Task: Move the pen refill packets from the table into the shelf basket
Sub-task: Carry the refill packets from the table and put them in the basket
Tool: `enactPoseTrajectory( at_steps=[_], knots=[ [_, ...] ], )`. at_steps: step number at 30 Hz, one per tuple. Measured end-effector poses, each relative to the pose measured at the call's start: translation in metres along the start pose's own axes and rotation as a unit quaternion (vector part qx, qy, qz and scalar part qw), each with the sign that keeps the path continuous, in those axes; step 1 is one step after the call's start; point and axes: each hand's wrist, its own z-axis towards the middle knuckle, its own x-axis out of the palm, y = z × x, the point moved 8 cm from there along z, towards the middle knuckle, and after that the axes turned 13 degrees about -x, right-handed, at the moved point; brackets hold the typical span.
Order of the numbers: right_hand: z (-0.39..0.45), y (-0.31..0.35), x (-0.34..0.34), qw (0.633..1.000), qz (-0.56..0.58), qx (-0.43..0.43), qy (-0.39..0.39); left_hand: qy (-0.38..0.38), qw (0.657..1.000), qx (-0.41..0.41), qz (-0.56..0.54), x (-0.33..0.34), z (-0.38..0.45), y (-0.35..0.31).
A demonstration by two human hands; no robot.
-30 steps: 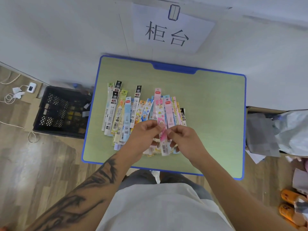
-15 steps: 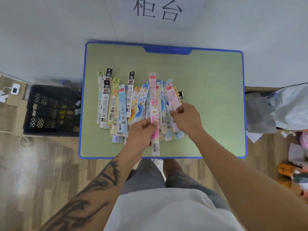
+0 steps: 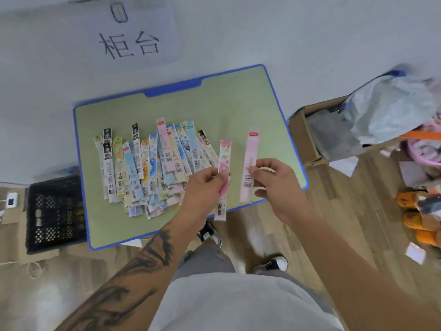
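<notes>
The left hand (image 3: 204,185) pinched a bright pink packet (image 3: 223,173) and the right hand (image 3: 278,185) a pale pink packet (image 3: 250,163), both lifted above the table (image 3: 238,103); the remaining packets (image 3: 152,168) lay fanned on it. Pick-up appeared complete; next, carrying both to the shelf basket, which was not identifiable in view.
</notes>
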Motion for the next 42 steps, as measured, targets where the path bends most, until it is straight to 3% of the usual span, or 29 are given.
enactPoseTrajectory(
  at_steps=[7,16,23,32,38,42],
  knots=[
    [-0.093,-0.009,-0.161,0.989,0.133,-0.042,-0.048,0.076,0.995,0.051,0.045,0.158,-0.088,-0.002],
    [-0.214,-0.047,-0.39,0.959,0.195,-0.083,-0.189,0.195,0.955,0.088,0.205,0.402,-0.189,0.044],
    [-0.277,-0.092,-0.516,0.896,0.288,-0.084,-0.328,0.281,0.91,0.082,0.295,0.552,-0.238,0.085],
    [-0.314,-0.138,-0.65,0.814,0.327,-0.043,-0.478,0.375,0.835,-0.013,0.402,0.736,-0.239,0.142],
    [-0.309,-0.118,-0.764,0.778,0.308,-0.027,-0.546,0.39,0.822,-0.062,0.41,0.859,-0.239,0.122],
    [-0.305,-0.098,-0.83,0.752,0.301,-0.045,-0.584,0.429,0.792,-0.02,0.435,0.948,-0.253,0.1]
  ],
)
